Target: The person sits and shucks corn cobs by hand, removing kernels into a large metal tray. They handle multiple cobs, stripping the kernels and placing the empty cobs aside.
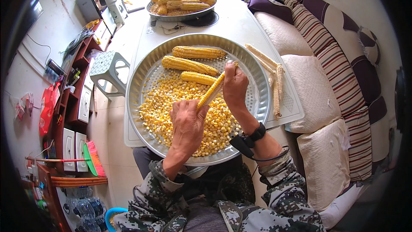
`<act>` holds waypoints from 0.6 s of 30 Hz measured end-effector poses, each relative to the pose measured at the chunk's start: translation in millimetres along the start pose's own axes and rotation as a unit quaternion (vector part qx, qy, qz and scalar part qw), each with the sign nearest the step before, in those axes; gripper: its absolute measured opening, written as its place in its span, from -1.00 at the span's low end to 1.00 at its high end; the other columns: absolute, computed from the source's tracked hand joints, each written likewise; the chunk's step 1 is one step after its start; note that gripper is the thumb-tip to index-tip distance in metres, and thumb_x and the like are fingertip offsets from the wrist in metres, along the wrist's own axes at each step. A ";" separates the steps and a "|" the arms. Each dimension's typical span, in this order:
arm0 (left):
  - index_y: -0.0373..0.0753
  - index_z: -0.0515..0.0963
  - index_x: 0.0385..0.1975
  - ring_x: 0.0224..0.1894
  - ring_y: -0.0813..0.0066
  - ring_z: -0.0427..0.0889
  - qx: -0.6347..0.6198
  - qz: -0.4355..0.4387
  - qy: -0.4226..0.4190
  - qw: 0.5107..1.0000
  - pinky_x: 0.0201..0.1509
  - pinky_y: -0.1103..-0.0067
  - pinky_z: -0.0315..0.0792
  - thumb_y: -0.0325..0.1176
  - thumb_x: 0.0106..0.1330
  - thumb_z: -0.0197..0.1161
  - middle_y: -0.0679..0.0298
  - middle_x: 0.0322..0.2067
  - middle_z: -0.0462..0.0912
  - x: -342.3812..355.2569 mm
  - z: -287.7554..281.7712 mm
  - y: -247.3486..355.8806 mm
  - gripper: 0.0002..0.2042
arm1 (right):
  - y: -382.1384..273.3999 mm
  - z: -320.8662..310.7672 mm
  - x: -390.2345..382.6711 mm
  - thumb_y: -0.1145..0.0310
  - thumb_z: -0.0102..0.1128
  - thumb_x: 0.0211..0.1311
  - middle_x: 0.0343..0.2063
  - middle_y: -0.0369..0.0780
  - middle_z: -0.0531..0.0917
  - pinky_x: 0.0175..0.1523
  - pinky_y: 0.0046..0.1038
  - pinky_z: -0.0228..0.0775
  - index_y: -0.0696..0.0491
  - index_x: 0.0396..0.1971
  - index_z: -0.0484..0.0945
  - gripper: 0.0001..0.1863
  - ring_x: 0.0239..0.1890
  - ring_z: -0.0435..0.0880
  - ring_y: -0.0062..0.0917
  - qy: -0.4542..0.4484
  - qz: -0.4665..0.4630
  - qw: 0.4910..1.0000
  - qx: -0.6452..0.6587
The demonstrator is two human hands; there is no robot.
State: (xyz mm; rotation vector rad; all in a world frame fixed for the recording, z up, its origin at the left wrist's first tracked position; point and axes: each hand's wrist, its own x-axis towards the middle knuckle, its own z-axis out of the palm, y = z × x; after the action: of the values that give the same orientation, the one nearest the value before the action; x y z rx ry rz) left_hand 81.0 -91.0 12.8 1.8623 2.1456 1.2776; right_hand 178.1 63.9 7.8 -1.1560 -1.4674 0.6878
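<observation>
- Head view, landmark = the round metal tray [256, 90]. Its near edge juts past the table [231, 22] over the person's lap.
- Held corn cob [212, 90]: above the tray's middle, tilted, far end up toward the tray's right side. Kernel rows on its left face, paler strip along the right.
- Left hand [189, 118]: over the tray's near half, back up, fingers bent close together at the cob's lower end. Fingertips hidden, so can't tell exact contact.
- Right hand [235, 87]: over the tray's right part, curled around the cob's upper end, thumb pressed on it. Black strap [258, 132] on that wrist.
- Loose kernels [161, 105], yellow and whitish: spread over the tray's left, middle and near floor, under the hands.
- Three more cobs in the tray's far half: farthest one [199, 52], middle one [189, 65], shorter one [198, 78] just beside the held cob.
- Stripped cobs [279, 84]: on the table, just right of the tray.
- Second metal pan [184, 18]: beyond the tray, heaped with yellow cobs [195, 6].
- Pale stool [107, 67]: left of the tray. Sofa [315, 90]: right of it.
</observation>
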 end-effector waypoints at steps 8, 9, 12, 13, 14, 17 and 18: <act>-0.34 0.49 -0.32 -0.57 0.11 0.45 -0.084 -0.030 -0.017 0.996 -0.45 0.24 0.31 -0.01 0.57 -0.06 0.04 -0.57 0.40 5.6 2.3 -6.9 -0.54 | 3.7 -0.7 0.0 0.09 -0.09 0.51 -0.73 -0.06 0.39 -0.45 -0.24 0.25 0.25 -0.56 0.45 -0.45 -0.61 0.32 -0.52 -0.042 0.004 0.990 0.135; -0.36 0.49 -0.30 -0.56 0.17 0.46 -0.129 -0.069 -0.041 0.988 -0.46 0.26 0.31 0.01 0.57 -0.07 0.07 -0.57 0.42 6.5 2.4 -9.6 -0.52 | 2.3 -2.9 -1.3 0.10 -0.10 0.52 -0.72 -0.07 0.39 -0.46 -0.25 0.25 0.25 -0.55 0.44 -0.47 -0.61 0.32 -0.53 -0.040 -0.010 0.990 0.134; -0.37 0.54 -0.24 -0.59 0.48 0.41 -0.303 -0.176 -0.078 0.933 -0.51 0.44 0.29 0.09 0.55 -0.04 0.29 -0.63 0.45 5.1 7.0 -27.1 -0.47 | -9.9 -6.0 -7.5 0.15 -0.07 0.52 -0.72 -0.09 0.38 -0.47 -0.26 0.23 0.22 -0.55 0.42 -0.51 -0.62 0.32 -0.51 -0.020 -0.057 0.991 0.118; -0.33 0.52 -0.31 -0.62 0.51 0.39 -0.365 -0.248 -0.093 0.892 -0.54 0.49 0.26 0.08 0.55 -0.03 0.31 -0.63 0.45 7.7 6.0 -26.2 -0.49 | -16.3 -6.5 -9.4 0.17 -0.06 0.52 -0.72 -0.10 0.37 -0.48 -0.26 0.22 0.21 -0.55 0.41 -0.53 -0.63 0.32 -0.50 -0.011 -0.075 0.991 0.110; -0.29 0.51 -0.37 -0.64 0.55 0.37 -0.423 -0.317 -0.108 0.842 -0.57 0.55 0.23 0.07 0.55 -0.02 0.34 -0.64 0.44 11.5 4.3 -24.7 -0.51 | -22.6 -7.9 -13.7 0.19 -0.04 0.51 -0.73 -0.08 0.37 -0.48 -0.25 0.22 0.21 -0.56 0.40 -0.54 -0.64 0.34 -0.44 -0.015 -0.103 0.990 0.100; -0.21 0.50 -0.43 -0.72 0.62 0.34 -0.480 -0.394 -0.160 0.767 -0.67 0.63 0.20 0.10 0.53 -0.01 0.36 -0.65 0.46 15.7 3.6 -31.4 -0.52 | -34.3 -7.7 -21.2 0.24 0.01 0.50 -0.73 -0.05 0.39 -0.48 -0.21 0.22 0.20 -0.58 0.38 -0.57 -0.65 0.41 -0.26 -0.021 -0.158 0.984 0.080; -0.20 0.50 -0.44 -0.72 0.61 0.35 -0.457 -0.392 -0.155 0.783 -0.66 0.63 0.21 0.12 0.52 -0.01 0.35 -0.65 0.46 15.5 2.8 -32.8 -0.51 | -34.0 -4.6 -19.2 0.25 0.02 0.49 -0.72 -0.03 0.40 -0.48 -0.19 0.22 0.19 -0.58 0.38 -0.58 -0.64 0.42 -0.19 -0.019 -0.158 0.984 0.078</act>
State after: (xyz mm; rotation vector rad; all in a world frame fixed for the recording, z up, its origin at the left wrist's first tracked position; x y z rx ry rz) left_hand 51.3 -74.9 -0.9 0.6048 1.3827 1.2728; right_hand 171.5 33.4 31.7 -0.7700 -1.5563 0.5936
